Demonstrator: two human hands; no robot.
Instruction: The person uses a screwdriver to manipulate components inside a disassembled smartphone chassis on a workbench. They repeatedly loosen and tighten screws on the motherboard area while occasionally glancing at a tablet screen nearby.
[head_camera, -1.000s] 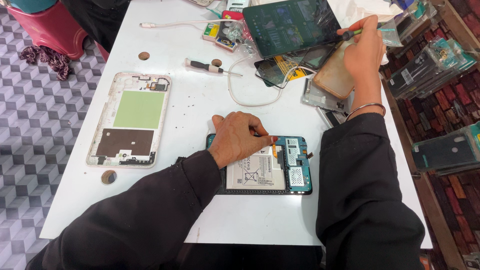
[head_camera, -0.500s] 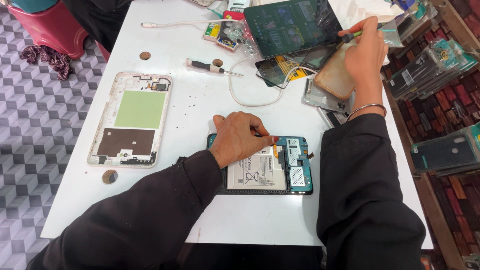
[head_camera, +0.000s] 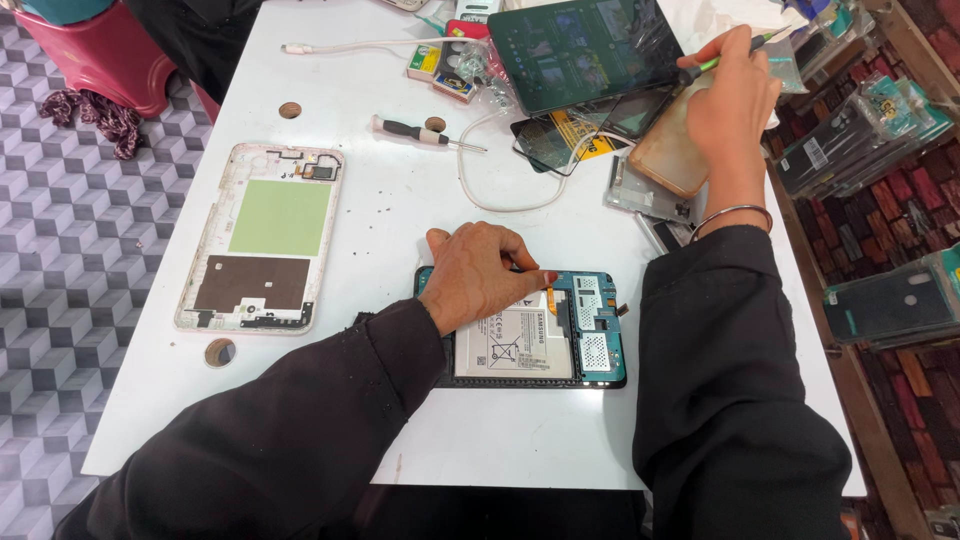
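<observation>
My left hand lies flat on an opened small tablet at the near middle of the white table, covering its left end. The tablet's white battery and blue circuit board show to the right of my fingers. My right hand is stretched out to the far right of the table, fingers closed around a thin green-handled tool above a pile of phone parts. Both arms wear dark sleeves, and a metal bangle sits on my right wrist.
A white tablet back shell with a green panel lies at the left. A black-handled screwdriver, a white cable, a dark tablet screen and loose glass panels crowd the far side. Packaged phone covers hang at the right.
My right hand has shifted slightly with the green tool at the far right. My left hand stays on the opened tablet.
</observation>
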